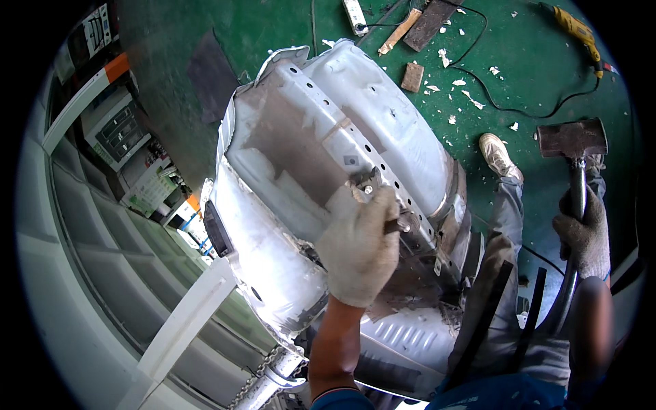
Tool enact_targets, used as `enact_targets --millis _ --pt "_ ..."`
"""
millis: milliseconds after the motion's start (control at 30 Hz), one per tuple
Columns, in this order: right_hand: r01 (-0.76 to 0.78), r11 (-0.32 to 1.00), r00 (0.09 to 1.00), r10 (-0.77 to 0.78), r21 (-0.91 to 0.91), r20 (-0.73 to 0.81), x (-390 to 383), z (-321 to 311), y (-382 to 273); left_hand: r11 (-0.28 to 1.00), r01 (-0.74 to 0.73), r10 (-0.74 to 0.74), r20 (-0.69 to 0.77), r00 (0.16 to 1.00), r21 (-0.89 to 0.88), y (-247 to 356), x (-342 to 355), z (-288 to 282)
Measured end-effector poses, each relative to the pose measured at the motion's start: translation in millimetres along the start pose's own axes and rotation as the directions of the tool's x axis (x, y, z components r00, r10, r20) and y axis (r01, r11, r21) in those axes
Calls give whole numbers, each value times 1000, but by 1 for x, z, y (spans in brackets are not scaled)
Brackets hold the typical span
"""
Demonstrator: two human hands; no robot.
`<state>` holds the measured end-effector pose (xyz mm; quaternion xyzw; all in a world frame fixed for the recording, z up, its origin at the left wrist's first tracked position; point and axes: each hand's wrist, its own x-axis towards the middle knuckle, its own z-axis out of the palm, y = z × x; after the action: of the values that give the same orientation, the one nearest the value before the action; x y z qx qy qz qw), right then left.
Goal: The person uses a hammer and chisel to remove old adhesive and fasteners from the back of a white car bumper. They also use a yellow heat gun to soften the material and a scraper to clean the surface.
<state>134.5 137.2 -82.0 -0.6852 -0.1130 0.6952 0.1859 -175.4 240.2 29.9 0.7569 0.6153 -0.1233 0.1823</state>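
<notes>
My left hand, in a pale work glove, is closed around a dark metal piece at the punched rail of a car body section. Parts of the piece stick out on both sides of the fist; its exact kind is hidden by the glove. The silver-grey car body section has a long rail with a row of round holes. At the right, my gloved right hand grips the metal handle of a sledgehammer, its dark block head up, apart from the body section.
A yellow power tool with a black cord lies on the green floor. Wood pieces, a white power strip and white scraps are scattered beyond the panel. A chain hangs around a metal post at the lower left.
</notes>
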Motion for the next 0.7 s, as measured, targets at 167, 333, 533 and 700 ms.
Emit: enact_targets --millis 167,333,533,700 --pt "50 999 999 -49 -22 12 -1 0 1 995 60 -55 62 997 -76 -5 7 -3" --pt "44 999 998 -43 -9 35 -3 -5 2 981 20 -70 259 963 191 1 8 11" --pt "21 1000 999 -21 -16 -25 -9 -27 12 944 4 -98 268 958 330 4 6 25" --pt "3 1000 996 -4 -11 -84 -4 -37 12 995 51 -50 -14 999 88 -1 10 11"
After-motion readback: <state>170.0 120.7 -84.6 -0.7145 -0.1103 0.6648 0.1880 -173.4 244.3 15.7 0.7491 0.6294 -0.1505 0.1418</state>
